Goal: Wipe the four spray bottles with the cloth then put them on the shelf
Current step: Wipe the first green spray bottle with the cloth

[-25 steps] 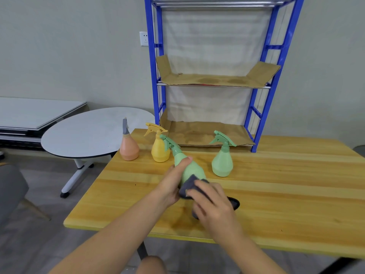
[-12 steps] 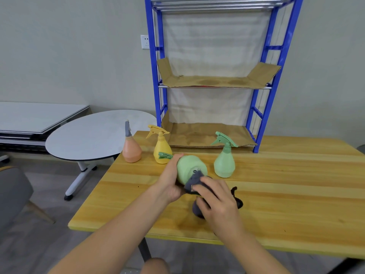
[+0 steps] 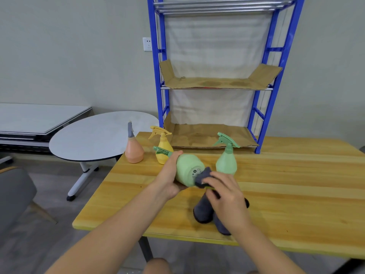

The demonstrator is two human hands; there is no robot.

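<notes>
Wooden worktop [image 3: 286, 186] fronts a blue shelf [image 3: 254, 123]. Left hand [image 3: 170, 181] grips a green spray bottle [image 3: 187, 172] tipped sideways; right hand [image 3: 226, 196] presses a dark cloth [image 3: 204, 176] against its base. Orange bottle [image 3: 134, 150], yellow bottle [image 3: 164, 146] and second green bottle [image 3: 226, 158] stand behind, contents unclear.

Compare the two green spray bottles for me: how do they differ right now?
The green spray bottle in the left hand is tipped on its side, base toward the camera; the green spray bottle standing on the wooden table is upright. The left hand grips the tipped one while the right hand presses the dark grey cloth to its base; the standing one is untouched. Both share pale green bodies and darker green trigger heads.
</notes>
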